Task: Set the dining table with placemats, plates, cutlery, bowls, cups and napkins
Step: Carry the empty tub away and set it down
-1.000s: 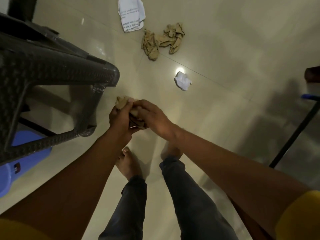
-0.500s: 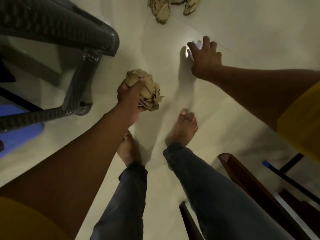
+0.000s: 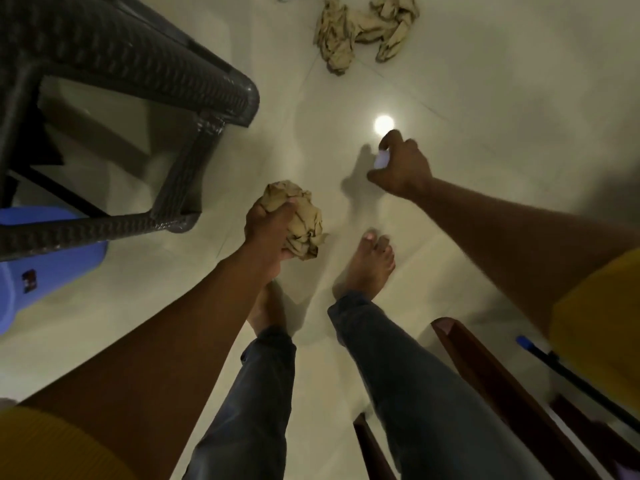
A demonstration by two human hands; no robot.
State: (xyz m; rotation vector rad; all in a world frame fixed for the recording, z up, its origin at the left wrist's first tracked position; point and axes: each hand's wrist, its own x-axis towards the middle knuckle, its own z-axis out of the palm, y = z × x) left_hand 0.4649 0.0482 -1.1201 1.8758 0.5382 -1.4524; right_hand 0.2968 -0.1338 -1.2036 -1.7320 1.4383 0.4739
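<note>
Napkins: a crumpled tan wad (image 3: 298, 220) of them is clenched in the left hand (image 3: 268, 230), fingers wrapped over its near side, held above the pale tiled floor (image 3: 502, 81) just right of the wicker chair (image 3: 131, 60) leg. Two more crumpled tan napkins (image 3: 363, 27) lie on the floor beyond the chair's front corner, well apart from the wad. The right hand (image 3: 401, 164) is further right of the chair, low over the floor, its thumb and curled fingers pinching a small white scrap (image 3: 381, 159) of paper or tissue; a bright light reflection sits on the tile just beyond it. Behind the chair leg stands a blue plastic bin (image 3: 41, 271). Two bare feet and dark trouser legs stand below the hands, to the right of the chair
</note>
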